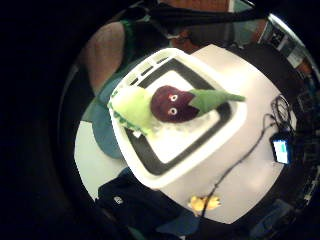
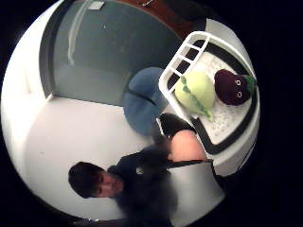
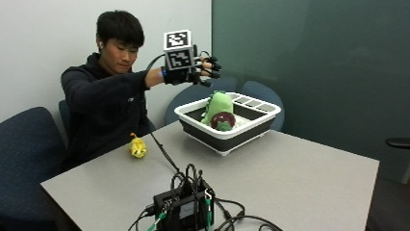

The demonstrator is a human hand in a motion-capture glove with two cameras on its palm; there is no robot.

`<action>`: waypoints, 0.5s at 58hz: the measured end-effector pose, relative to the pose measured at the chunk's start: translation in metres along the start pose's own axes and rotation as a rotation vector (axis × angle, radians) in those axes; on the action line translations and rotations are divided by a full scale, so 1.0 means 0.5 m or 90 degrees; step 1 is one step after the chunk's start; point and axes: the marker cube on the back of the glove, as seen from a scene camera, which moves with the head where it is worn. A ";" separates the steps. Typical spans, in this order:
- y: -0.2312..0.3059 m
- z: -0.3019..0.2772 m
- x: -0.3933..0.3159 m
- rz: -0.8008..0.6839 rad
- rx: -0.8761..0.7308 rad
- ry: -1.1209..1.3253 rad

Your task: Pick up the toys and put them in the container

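electronics: black box with cables [image 3: 185,204] at the table's near edge, well in front of the container
table: grey top [image 3: 301,168], carries everything
yellow toy: small yellow plush [image 3: 137,147] on the table, well apart from the container, on the person's side; a black cable runs just beside it
container: white-rimmed dark tub [image 3: 253,126] on the table's far part
green toy: light green plush [image 3: 218,107] inside the container, leaning upright
purple toy: dark purple plush with eyes and a green leaf [image 3: 222,120], inside the container, touching the green toy
right hand: gloved [image 3: 200,71], raised above the container's far-left side, fingers loosely spread, holds nothing
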 end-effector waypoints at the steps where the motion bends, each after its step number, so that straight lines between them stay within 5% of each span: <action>1: 0.013 -0.013 0.010 0.001 0.001 0.003; 13: 0.247 -0.109 0.147 0.011 -0.093 0.086; 29: 0.454 0.064 0.325 0.078 -0.421 0.319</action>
